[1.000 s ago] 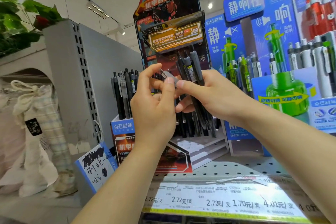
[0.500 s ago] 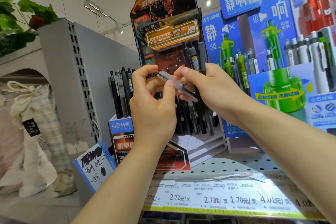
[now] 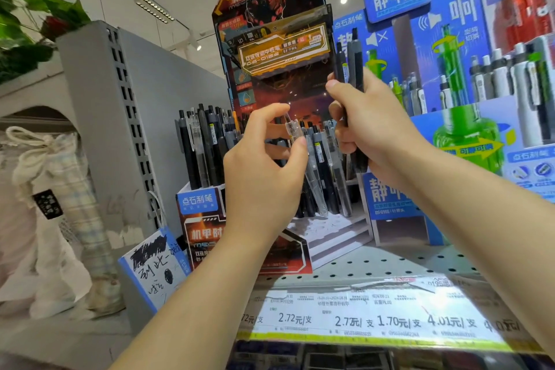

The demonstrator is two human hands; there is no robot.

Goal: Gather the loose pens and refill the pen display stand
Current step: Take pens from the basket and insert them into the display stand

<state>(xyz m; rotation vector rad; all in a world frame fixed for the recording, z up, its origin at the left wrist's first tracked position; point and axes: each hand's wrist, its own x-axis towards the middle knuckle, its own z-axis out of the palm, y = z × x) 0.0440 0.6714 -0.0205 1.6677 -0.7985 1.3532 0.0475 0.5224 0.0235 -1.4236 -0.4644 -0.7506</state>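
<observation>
The left hand (image 3: pixel 264 165) pinched a clear pen (image 3: pixel 303 159) near its cap between thumb and fingers, tip lowered toward the display stand (image 3: pixel 270 24). The right hand (image 3: pixel 369 129) gripped a bundle of dark pens (image 3: pixel 353 63) upright. Light, stiff, smooth barrels probably slip; mid-barrel pinches suit.

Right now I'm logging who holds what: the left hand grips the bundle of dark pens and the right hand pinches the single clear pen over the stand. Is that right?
Not quite: the hands are swapped. In the head view the right hand grips the bundle of dark pens, and the left hand pinches the single clear pen over the stand.
</observation>
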